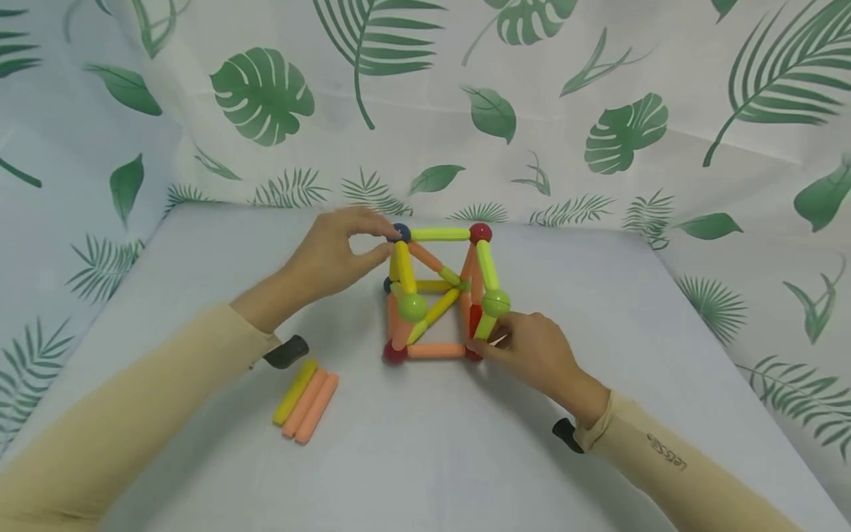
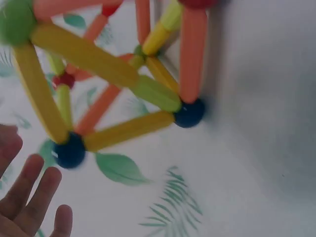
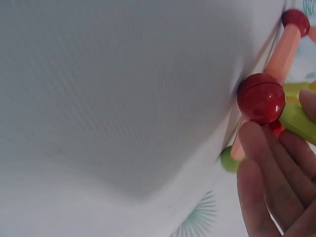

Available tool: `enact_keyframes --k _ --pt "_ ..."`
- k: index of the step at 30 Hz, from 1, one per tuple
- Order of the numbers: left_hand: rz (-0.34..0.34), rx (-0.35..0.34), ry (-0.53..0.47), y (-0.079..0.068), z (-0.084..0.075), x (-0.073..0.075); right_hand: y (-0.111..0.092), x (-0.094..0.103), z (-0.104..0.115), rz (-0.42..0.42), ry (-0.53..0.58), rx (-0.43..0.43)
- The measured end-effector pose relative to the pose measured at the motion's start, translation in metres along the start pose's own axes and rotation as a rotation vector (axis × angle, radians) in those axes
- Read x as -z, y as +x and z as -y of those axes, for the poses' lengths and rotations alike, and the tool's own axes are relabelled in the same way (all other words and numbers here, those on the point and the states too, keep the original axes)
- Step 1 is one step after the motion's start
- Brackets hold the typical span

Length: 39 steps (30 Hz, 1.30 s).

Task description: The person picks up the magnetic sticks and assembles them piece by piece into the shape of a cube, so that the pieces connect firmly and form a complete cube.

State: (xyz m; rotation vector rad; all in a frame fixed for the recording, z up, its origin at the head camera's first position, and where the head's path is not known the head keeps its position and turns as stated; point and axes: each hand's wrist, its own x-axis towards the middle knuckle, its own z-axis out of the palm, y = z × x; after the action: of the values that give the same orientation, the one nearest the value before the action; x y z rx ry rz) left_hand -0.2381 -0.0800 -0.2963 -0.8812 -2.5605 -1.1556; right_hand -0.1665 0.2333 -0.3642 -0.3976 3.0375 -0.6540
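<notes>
A cube-like frame (image 1: 435, 350) of coloured building sticks and balls stands on the table, with slanting sticks inside. My left hand (image 1: 339, 247) is at its upper left corner, index fingertip right by the dark blue ball (image 1: 400, 233), thumb just below. In the left wrist view its fingers (image 2: 37, 192) are spread beside the blue ball (image 2: 69, 150). My right hand (image 1: 535, 351) is at the lower right front corner, pinching a yellow-green stick (image 1: 486, 327) near the red ball (image 3: 261, 98). In the right wrist view the fingertips lie against that ball, the thumb over the stick (image 3: 297, 121).
Three loose sticks, one yellow (image 1: 295, 392) and two orange (image 1: 318, 408), lie side by side on the white table (image 1: 425, 458), left of the frame and nearer me. A leaf-patterned cloth (image 1: 425, 96) hangs behind and at both sides.
</notes>
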Motion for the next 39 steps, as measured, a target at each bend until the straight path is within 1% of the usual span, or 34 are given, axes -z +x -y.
enact_keyframes --k 2,5,6,8,10,17,19,20,23,25,26,28,30,32,36,39 --pt "0.03 -0.089 0.011 -0.009 -0.014 -0.001 -0.004 0.0 0.003 -0.015 -0.02 0.013" --pt "0.094 -0.207 0.062 -0.019 -0.03 -0.007 -0.007 0.001 0.004 -0.039 -0.034 0.016" --pt "0.109 -0.234 0.084 -0.021 -0.034 -0.008 -0.007 0.001 0.004 -0.044 -0.034 0.014" --pt "0.121 -0.261 0.11 -0.024 -0.038 -0.011 -0.006 0.001 0.004 -0.047 -0.029 0.012" --pt "0.113 -0.261 0.136 -0.026 -0.039 -0.011 -0.005 0.0 0.004 -0.042 -0.019 0.012" --pt "0.109 -0.199 0.099 -0.032 -0.033 -0.007 -0.002 -0.004 0.007 -0.04 -0.015 0.007" --pt "0.107 -0.188 0.093 -0.034 -0.031 -0.006 -0.002 -0.004 0.009 -0.036 -0.036 0.003" --pt "0.105 -0.187 0.089 -0.035 -0.031 -0.006 -0.003 -0.002 0.01 -0.039 -0.059 0.005" --pt "0.103 -0.194 0.08 -0.037 -0.029 -0.005 -0.008 0.002 0.013 -0.063 -0.176 0.021" --pt "0.105 -0.206 0.072 -0.038 -0.028 -0.005 -0.012 0.004 0.017 -0.087 -0.247 0.047" --pt "0.107 -0.21 0.068 -0.038 -0.028 -0.005 -0.015 0.005 0.019 -0.101 -0.277 0.074" --pt "0.108 -0.216 0.066 -0.038 -0.027 -0.005 -0.02 0.002 0.026 -0.116 -0.293 0.131" --pt "0.109 -0.218 0.064 -0.038 -0.026 -0.005 -0.024 -0.002 0.035 -0.112 -0.278 0.229" --pt "0.107 -0.218 0.063 -0.038 -0.025 -0.005 -0.028 -0.009 0.046 -0.084 -0.252 0.357" --pt "0.105 -0.224 0.052 -0.038 -0.024 -0.004 -0.03 -0.024 0.071 0.066 -0.184 0.602" --pt "0.104 -0.232 0.048 -0.038 -0.024 -0.004 -0.028 -0.036 0.091 0.185 -0.204 0.726"
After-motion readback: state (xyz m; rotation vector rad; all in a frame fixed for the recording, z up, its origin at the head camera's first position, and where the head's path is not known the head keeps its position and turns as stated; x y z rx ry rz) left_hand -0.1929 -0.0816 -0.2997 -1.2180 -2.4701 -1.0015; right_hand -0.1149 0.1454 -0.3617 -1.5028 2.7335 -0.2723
